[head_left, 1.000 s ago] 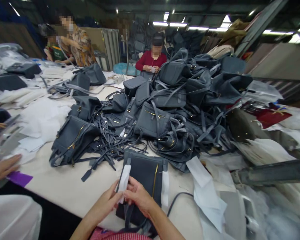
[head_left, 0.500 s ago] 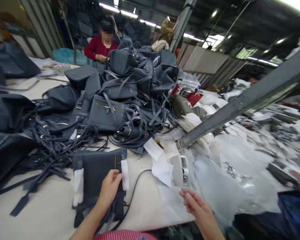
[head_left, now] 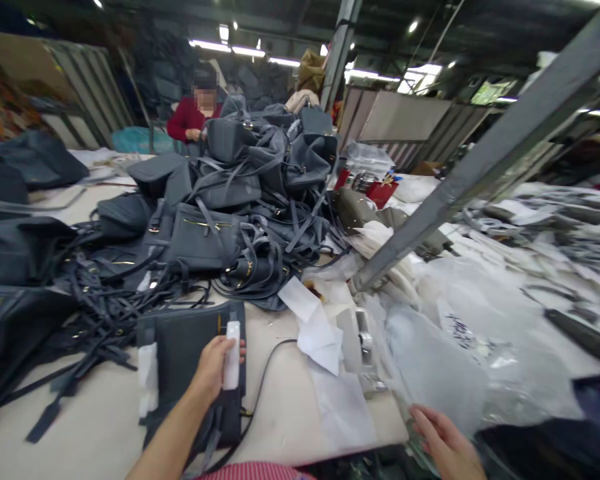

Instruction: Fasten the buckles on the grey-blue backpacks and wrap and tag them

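Observation:
A dark blue-grey bag (head_left: 183,347) lies flat on the pale table (head_left: 275,413) in front of me. White wrapping (head_left: 148,380) covers a strip along its left side. At the bag's right side, my left hand (head_left: 211,367) is closed on a white-wrapped strip (head_left: 232,357), with fingertips showing past its right edge. To the right, my right hand (head_left: 445,437) is off the table's front corner, close to clear plastic bags (head_left: 430,360). Its fingers are stretched out, and nothing shows in them.
Blue-grey bags (head_left: 207,233) and tangled straps (head_left: 105,300) are heaped beyond. White paper sheets (head_left: 313,327) lie near a small grey-white device (head_left: 357,340). A black cord (head_left: 263,380) curves beside the bag. A slanted metal post (head_left: 430,223) rises at right. A person in red (head_left: 183,120) works behind the heap.
My left hand has closed on the white-wrapped strip, which now sits further left over the bag. My right hand has moved right and down, past the table edge. The view has shifted slightly.

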A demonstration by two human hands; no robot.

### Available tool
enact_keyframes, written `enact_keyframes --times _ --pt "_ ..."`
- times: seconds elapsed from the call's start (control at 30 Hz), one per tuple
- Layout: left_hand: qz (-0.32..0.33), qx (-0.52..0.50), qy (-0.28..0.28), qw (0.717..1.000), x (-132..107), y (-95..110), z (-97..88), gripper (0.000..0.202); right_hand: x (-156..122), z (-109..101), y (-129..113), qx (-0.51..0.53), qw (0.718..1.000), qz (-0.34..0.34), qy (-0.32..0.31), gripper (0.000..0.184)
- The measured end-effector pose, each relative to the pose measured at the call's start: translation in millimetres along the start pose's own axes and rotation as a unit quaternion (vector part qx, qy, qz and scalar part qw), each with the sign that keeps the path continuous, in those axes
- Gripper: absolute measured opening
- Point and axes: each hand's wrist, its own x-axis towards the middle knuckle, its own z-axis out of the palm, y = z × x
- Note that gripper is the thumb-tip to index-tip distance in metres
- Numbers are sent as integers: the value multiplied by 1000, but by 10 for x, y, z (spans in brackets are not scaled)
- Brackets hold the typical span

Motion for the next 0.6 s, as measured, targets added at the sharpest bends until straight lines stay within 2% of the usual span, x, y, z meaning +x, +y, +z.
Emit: enact_keyframes --times 0.07,0.17,0.33,0.47,0.6 --pt "-30 -26 -24 999 28 41 -4 4 18 -35 -89 -33 999 -29 15 41" --pt "-46 -45 -22 998 87 28 21 4 148 -11 -201 -59 997 -49 12 40" --pt "-51 -64 6 997 91 -36 82 8 466 234 -347 -86 993 -74 -33 41" --pt "-54 -73 11 996 90 -38 100 9 673 454 -464 -103 990 -59 -82 38" --pt "-53 -78 8 995 115 -55 91 8 772 556 -570 -106 987 -33 -119 30"
